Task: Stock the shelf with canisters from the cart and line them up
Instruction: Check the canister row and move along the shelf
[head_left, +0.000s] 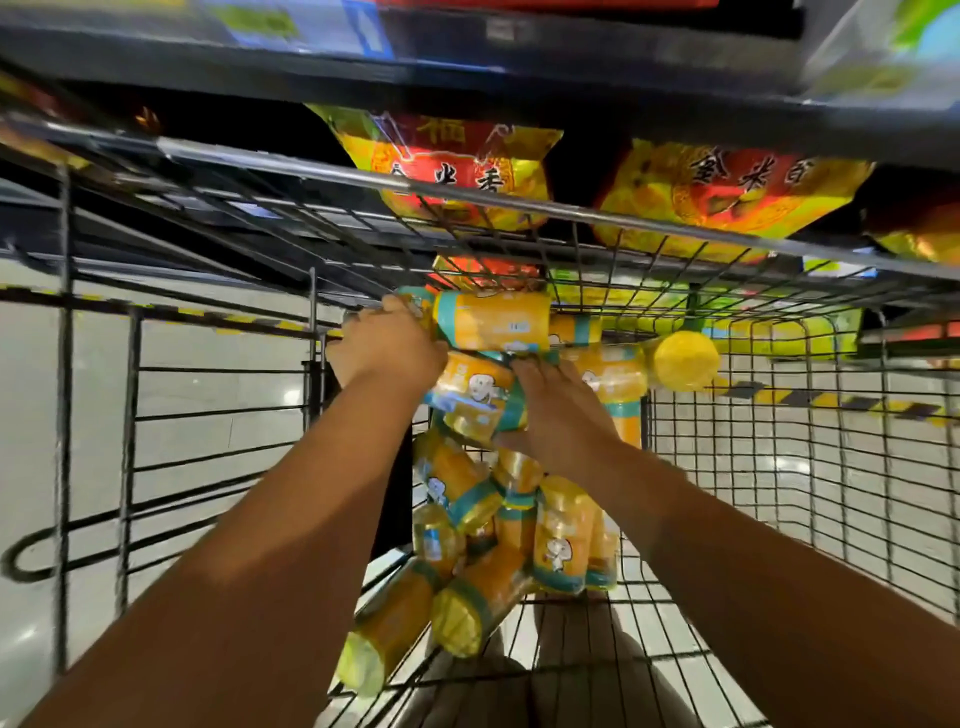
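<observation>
1. Head view: the black wire-mesh cart (779, 467) holds a loose pile of yellow cylindrical canisters with teal bands (561, 540). They lie crosswise, so each must be freed singly.
2. The left hand (387, 345) curls round the end of the topmost horizontal canister (493, 322), apparently to lift it clear.
3. The right hand (558, 410) clasps the tilted canister (470, 400) just beneath, likely taking a second one.
4. The dark shop shelf (571, 83) lies beyond the cart, above red-and-yellow foil bags (457, 161). No canister shows on it.
</observation>
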